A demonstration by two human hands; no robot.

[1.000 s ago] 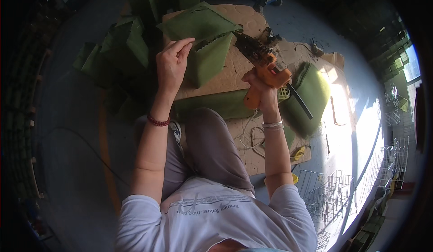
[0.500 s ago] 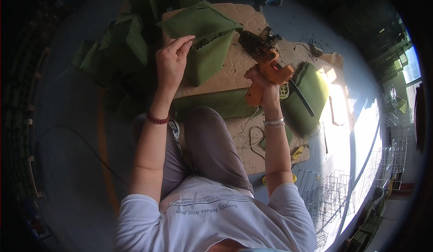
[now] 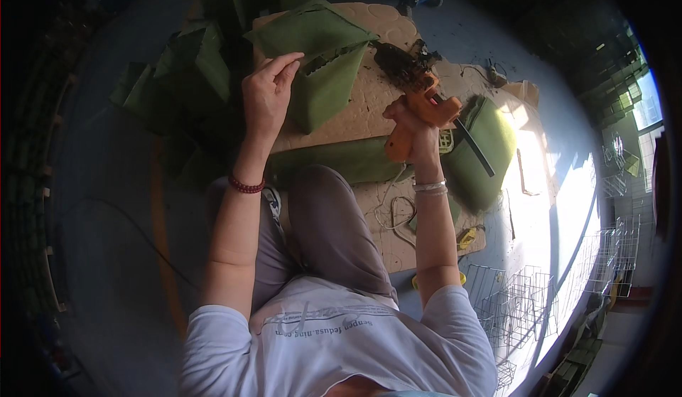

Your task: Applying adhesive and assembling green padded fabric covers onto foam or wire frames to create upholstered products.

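My right hand is wrapped round the handle of an orange hot glue gun. A black glue stick juts from its back end, and its front is caked with black residue. The nozzle points to the upper left, close to the right corner of a folded green felt-like piece, which has a ragged dark slit between its two panels. My left hand is at that piece's left side, thumb and fingertips pinched together near the slit. Whether the fabric is between those fingertips is hard to see.
Below the piece lies a tan padded mat or cardboard. Green fabric boxes stand at the left. A rounded green piece is right of the gun. A white cord loops by my knee; wire racks stand at lower right.
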